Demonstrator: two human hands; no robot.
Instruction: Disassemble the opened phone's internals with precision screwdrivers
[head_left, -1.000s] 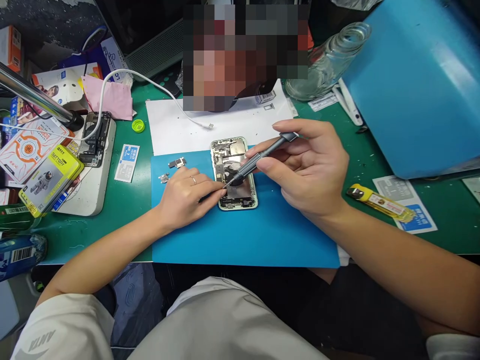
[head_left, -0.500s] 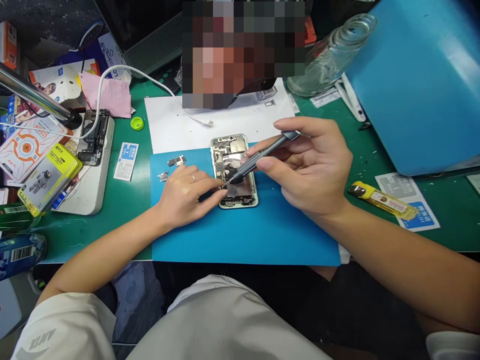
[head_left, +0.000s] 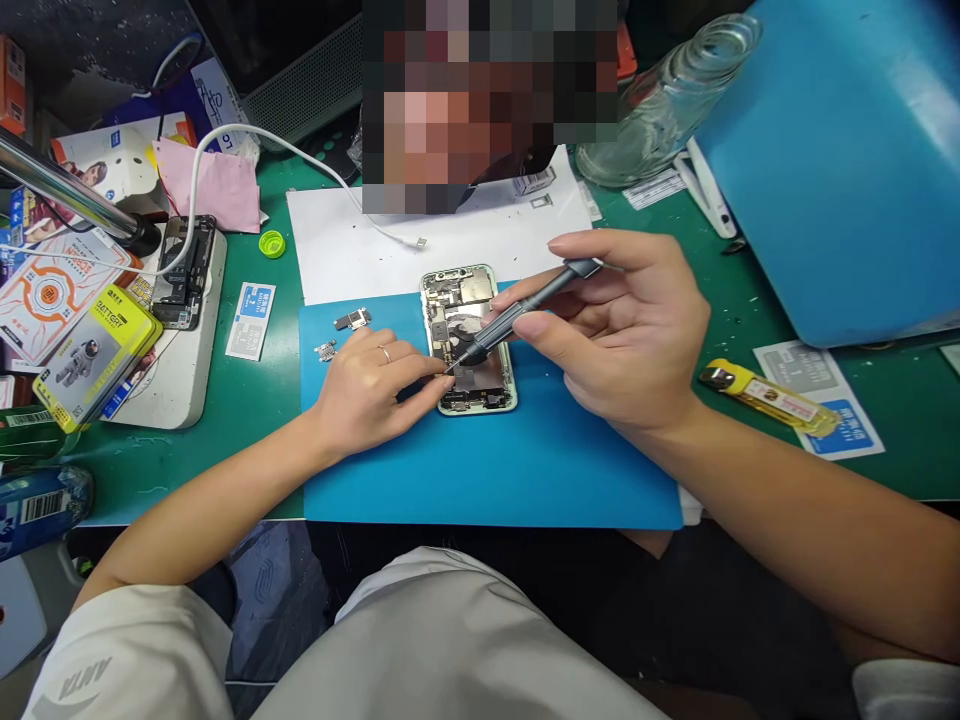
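An opened smartphone (head_left: 480, 385) lies on the blue mat (head_left: 480, 475), its inner parts showing. My right hand (head_left: 637, 330) is closed around a grey screwdriver (head_left: 517, 315), held at a slant over the phone with its tip pointing down to the left. At the phone's left edge, the thumb and index finger of my left hand (head_left: 375, 390) come together close to that tip. Whatever they pinch is too small to make out. Two small metal phone parts, a dark one (head_left: 353, 318) and a silver one (head_left: 325, 350), rest beyond my left hand.
A white cable (head_left: 300, 155) arches over the white paper (head_left: 330, 240). To the left are a yellow battery box (head_left: 97, 355) and another opened phone (head_left: 186, 275). A yellow cutter (head_left: 772, 400) and a glass jar (head_left: 667, 110) are on the right. Someone leans in opposite.
Hardly anything differs. Both hands, the screwdriver and the phone keep their places, and the view has shifted very slightly.
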